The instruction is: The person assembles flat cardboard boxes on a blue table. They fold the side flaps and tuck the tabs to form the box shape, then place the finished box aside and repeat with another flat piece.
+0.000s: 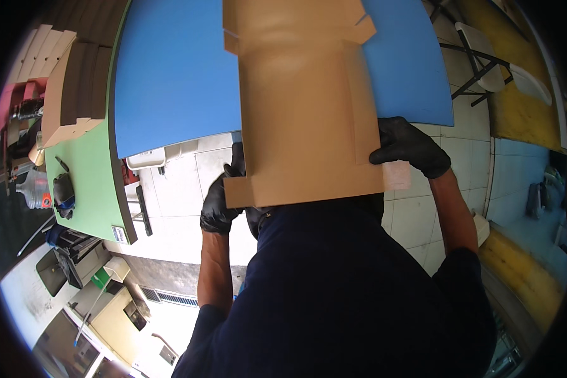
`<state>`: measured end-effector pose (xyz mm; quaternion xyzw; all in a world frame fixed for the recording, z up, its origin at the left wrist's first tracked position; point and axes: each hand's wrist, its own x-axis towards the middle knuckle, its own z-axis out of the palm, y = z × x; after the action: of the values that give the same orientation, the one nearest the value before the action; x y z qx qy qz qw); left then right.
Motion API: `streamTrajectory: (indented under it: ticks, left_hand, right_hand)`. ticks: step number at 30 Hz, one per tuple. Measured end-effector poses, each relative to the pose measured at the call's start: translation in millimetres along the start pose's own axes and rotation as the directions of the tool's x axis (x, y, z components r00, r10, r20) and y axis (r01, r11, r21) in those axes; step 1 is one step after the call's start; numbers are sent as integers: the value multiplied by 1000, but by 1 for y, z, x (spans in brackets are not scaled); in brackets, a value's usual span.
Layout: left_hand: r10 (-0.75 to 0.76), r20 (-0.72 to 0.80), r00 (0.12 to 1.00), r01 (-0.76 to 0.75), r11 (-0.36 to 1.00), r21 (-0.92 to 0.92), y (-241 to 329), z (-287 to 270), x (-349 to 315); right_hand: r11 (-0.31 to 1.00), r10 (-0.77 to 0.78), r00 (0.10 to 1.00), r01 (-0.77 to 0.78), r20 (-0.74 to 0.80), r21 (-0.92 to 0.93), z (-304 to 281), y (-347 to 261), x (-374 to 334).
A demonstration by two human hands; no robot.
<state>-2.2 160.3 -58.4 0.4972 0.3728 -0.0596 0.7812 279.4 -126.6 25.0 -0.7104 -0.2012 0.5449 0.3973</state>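
Note:
A brown cardboard box blank (302, 120), partly folded with flaps along its sides, reaches from my body out over the blue table (176, 75). My left hand (223, 198), in a black glove, grips its near left corner beside a small flap. On the right edge, my right hand (412, 143), also gloved in black, holds the cardboard with the thumb on top and the other fingers partly hidden. The far end of the blank runs out of the picture at the top.
Left of the blue table stands a green table (91, 170) with stacked cardboard boxes (82, 88) and a dark pouch (63, 192). A clear plastic jug (34, 188) is beyond it. Folding chairs (479, 57) stand at the far right. White floor tiles (176, 189) show below the tables.

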Motion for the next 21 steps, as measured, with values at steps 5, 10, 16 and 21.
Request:
streamTrajectory:
  ticks: [5,10,16,21]
  left_hand:
    - [83,8,997,-83,996,9,1,33,-11]
    - [102,-157,982,-79,987,143,28,65,-20]
    - [183,-198,963,-162,980,117,12,70,-8]
    - [22,21,1000,-29,896,444,22,56,-10]
  right_hand:
    - [984,-30,995,45,-92,173,1,27,-2]
    - [830,-528,836,469,-150,-302,2,78,-4]
    - [926,-65,982,126,-179,355,45,87,-33]
    - [925,81,910,84,-406,371,60,67,-29]
